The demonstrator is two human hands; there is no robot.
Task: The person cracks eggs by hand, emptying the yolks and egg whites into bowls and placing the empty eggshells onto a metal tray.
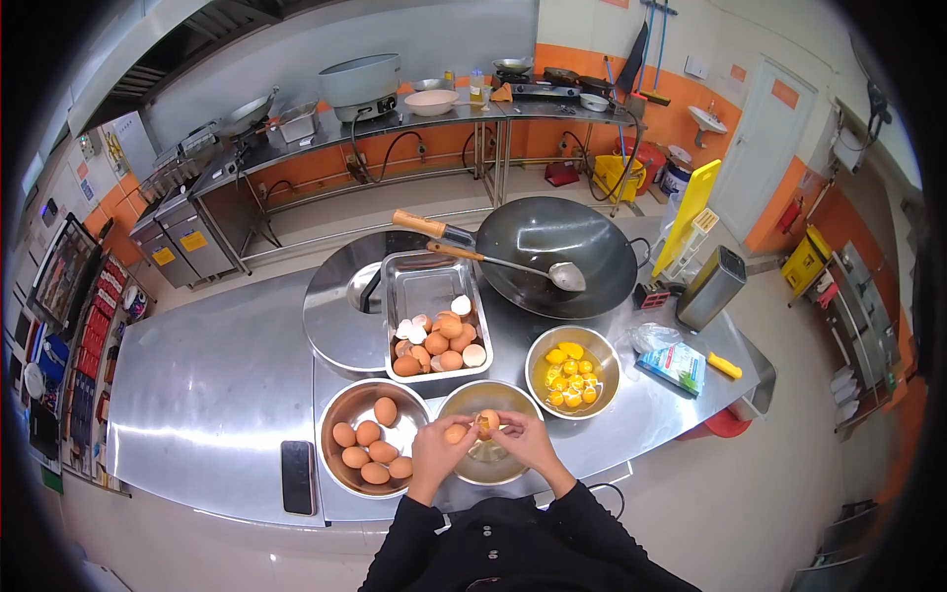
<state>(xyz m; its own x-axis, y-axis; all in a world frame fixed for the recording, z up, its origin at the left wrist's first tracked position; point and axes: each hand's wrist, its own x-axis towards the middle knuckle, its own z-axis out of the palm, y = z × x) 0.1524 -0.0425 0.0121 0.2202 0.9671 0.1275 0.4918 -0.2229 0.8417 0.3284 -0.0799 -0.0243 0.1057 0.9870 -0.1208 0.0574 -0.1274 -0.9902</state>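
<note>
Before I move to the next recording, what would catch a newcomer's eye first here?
Probably the big dark wok on the table's far side, a long-handled utensil resting in it. Nearer, bright yellow yolks stand out in the rightmost bowl. In front, the left hand and right hand hold a cracked eggshell over the middle bowl.

Steel table (207,385) with three bowls (340,407), tray (429,281), wok (562,237), phone (297,478).

Head-worn view, forward and down
</note>
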